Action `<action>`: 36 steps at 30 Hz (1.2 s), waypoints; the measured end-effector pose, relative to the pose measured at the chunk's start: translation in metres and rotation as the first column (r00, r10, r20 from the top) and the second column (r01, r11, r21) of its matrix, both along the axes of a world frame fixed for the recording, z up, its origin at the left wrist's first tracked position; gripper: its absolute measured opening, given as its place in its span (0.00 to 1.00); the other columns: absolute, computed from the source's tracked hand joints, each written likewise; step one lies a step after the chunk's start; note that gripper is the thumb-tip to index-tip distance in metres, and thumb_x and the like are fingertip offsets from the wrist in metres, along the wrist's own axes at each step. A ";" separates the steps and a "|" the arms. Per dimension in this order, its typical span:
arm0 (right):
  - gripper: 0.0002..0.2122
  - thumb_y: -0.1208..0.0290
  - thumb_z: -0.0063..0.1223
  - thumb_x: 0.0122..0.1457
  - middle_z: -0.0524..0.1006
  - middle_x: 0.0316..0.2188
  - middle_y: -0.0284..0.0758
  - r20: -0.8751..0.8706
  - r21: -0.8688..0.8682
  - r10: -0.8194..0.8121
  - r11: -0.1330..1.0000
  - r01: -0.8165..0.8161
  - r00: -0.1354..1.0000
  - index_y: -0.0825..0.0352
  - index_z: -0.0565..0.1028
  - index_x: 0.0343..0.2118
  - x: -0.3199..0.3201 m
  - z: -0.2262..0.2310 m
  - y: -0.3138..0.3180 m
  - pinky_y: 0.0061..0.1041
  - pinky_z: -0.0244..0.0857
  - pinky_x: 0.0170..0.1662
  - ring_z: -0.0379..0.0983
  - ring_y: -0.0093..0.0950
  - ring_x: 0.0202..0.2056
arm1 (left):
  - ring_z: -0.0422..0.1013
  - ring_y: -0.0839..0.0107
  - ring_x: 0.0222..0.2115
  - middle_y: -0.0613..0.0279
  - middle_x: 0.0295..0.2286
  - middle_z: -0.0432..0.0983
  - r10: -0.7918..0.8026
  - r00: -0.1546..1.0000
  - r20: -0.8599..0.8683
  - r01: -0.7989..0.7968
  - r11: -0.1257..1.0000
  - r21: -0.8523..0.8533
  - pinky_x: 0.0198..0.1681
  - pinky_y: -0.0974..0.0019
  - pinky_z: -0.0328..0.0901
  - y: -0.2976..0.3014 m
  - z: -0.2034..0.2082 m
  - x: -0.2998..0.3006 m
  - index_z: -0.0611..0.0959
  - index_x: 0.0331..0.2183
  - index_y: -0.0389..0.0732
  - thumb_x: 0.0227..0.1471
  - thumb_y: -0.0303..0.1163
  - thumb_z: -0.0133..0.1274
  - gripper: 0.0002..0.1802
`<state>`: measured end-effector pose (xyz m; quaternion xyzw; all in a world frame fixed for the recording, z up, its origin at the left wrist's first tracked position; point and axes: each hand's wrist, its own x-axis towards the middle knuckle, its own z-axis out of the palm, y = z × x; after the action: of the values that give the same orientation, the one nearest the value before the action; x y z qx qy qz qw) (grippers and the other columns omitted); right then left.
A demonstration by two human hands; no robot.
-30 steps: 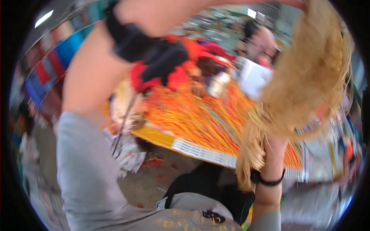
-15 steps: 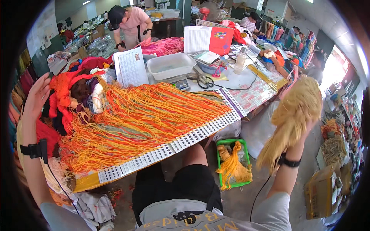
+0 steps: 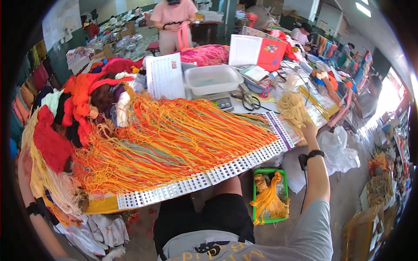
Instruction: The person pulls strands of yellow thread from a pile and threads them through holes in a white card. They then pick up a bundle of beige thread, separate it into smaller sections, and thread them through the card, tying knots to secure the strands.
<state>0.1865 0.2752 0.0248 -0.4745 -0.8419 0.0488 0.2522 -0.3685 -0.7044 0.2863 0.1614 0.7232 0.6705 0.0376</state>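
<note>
My right hand (image 3: 310, 130) grips the near end of a pale yellow yarn hank (image 3: 291, 108), which lies on the table's right part, just past the punched card strip. My left hand (image 3: 25, 165) is low at the far left, beside the hanging cream yarn (image 3: 32, 143); its fingers are too blurred and hidden to read. Between the hands, many orange and yellow yarn strands (image 3: 191, 135) spread across the table. Their near ends run along a white punched card strip (image 3: 204, 180) at the table's front edge. A red yarn hank (image 3: 52, 141) hangs near my left hand.
Behind the strands stand a clear plastic tub (image 3: 213, 80), a printed sheet (image 3: 165, 76), scissors (image 3: 250, 102) and a red folder (image 3: 271, 54). A green basket (image 3: 254, 209) with yarn sits on the floor. A person in pink (image 3: 174, 21) stands across the table.
My right hand has brought the pale yellow hank from the raised right side down onto the table. My left hand has dropped lower at the left. The person in pink now stands more upright.
</note>
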 end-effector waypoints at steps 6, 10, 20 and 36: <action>0.19 0.70 0.40 0.57 0.66 0.44 0.36 -0.350 -0.073 0.318 0.928 -0.364 0.881 0.69 0.59 0.51 -0.006 -0.002 -0.090 0.22 0.64 0.39 0.68 0.29 0.38 | 0.65 0.71 0.43 0.61 0.42 0.69 0.123 0.990 -0.064 -0.111 0.979 0.169 0.49 0.68 0.58 -0.122 0.007 0.042 0.71 0.44 0.39 0.53 0.39 0.43 0.19; 0.18 0.70 0.40 0.57 0.66 0.44 0.36 -0.355 -0.043 0.582 0.772 -0.635 0.732 0.69 0.59 0.50 -0.171 0.025 -0.101 0.22 0.64 0.40 0.67 0.29 0.39 | 0.67 0.71 0.33 0.64 0.31 0.72 0.699 0.694 -0.173 -0.709 0.706 0.010 0.34 0.67 0.62 -0.070 -0.006 -0.043 0.78 0.36 0.41 0.43 0.42 0.50 0.19; 0.18 0.69 0.40 0.57 0.67 0.44 0.39 -0.269 -0.042 0.636 0.742 -0.669 0.723 0.71 0.60 0.50 -0.202 0.069 -0.123 0.23 0.62 0.42 0.67 0.31 0.40 | 0.54 0.60 0.53 0.61 0.52 0.58 0.271 0.561 -0.782 -0.803 -0.048 -0.594 0.53 0.52 0.53 -0.033 0.019 -0.096 0.68 0.50 0.53 0.37 0.46 0.55 0.34; 0.18 0.68 0.40 0.58 0.67 0.45 0.42 -0.110 -0.136 0.421 0.891 -0.433 0.900 0.74 0.62 0.48 -0.083 0.083 -0.136 0.25 0.59 0.46 0.65 0.33 0.43 | 0.61 0.58 0.46 0.60 0.47 0.65 0.641 0.474 -0.604 -0.795 0.016 -0.607 0.45 0.49 0.54 -0.059 0.014 -0.133 0.75 0.43 0.46 0.33 0.51 0.56 0.32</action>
<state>0.1034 0.1395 0.1083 -0.2939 -0.9087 0.1877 0.2296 -0.5016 -0.7636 0.3007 -0.2172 0.9222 0.1306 -0.2921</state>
